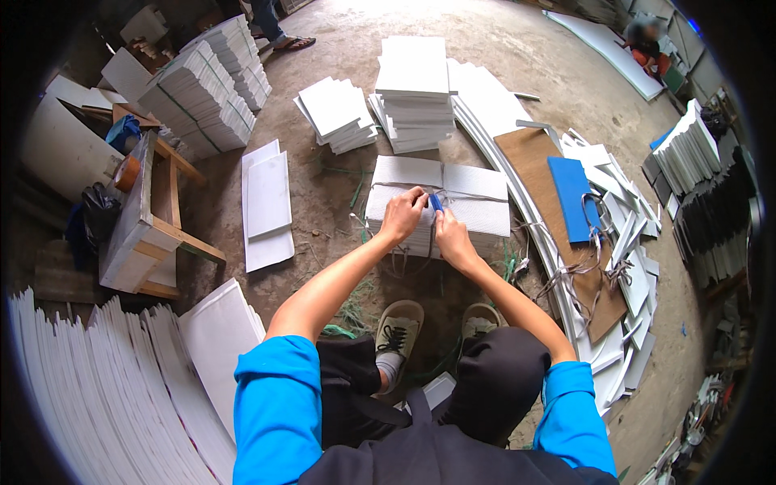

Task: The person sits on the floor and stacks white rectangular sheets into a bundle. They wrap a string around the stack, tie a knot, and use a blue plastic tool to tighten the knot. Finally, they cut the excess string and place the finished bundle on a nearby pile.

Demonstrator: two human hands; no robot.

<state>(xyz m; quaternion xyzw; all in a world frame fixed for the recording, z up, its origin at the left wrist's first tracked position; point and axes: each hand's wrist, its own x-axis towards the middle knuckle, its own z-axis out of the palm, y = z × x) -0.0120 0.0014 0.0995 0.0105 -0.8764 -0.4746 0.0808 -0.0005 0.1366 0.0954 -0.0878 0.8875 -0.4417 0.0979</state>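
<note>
A bundle of white corrugated sheets (477, 202) lies on the floor before my feet, with a grey strap (443, 174) running across its top. Over its near edge, both of my hands come close together. My right hand (454, 240) grips a small blue tool (436, 202), whose exact kind I cannot make out. Just to its left, the fingers of my left hand (402, 215) are pinched together beside the strap. Whatever they hold is hidden.
Stacks of white sheets (412, 65) stand beyond the bundle. On the right lie a brown board (533, 162), a blue panel (572, 198) and loose white offcuts (634, 242). A wooden stool (133, 234) stands left. A person (647, 48) sits far right; another person's foot (295, 44) shows far left.
</note>
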